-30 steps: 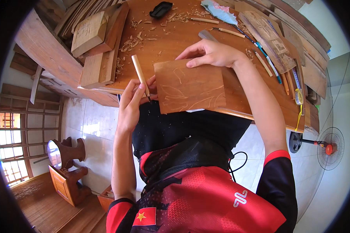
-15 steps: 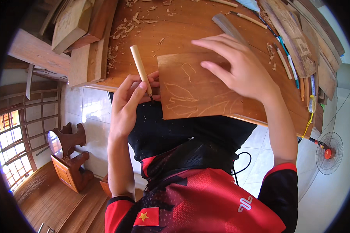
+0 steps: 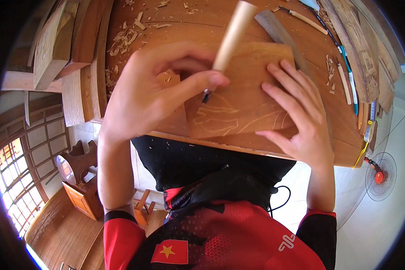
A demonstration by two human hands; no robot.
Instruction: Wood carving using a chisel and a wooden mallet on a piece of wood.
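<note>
My left hand [image 3: 144,90] is closed on a carving gouge [image 3: 235,36]. The pale wooden handle tilts up and right, and the dark metal tip points down at the board. Under it lies a thin brown wooden board [image 3: 245,85], flat at the table's near edge, with pale carved outlines of leaf-like shapes on its lower half. My right hand [image 3: 303,114] rests on the board's right side with its fingers spread. Its thumb touches the board near the lower edge. The left hand covers the board's upper left part.
Wood shavings [image 3: 126,38] litter the wooden table [image 3: 198,27]. Several thick planks [image 3: 54,45] stand at the left. Along the right lie a curved grey-brown strip [image 3: 274,27], another carving tool [image 3: 308,22], a teal pen [image 3: 348,72] and a rough carved plank [image 3: 353,49]. A fan [image 3: 379,177] stands at right.
The board has moved from above my lap onto the table. My left hand has brought the gouge up and right over it. My right hand has come down onto the board.
</note>
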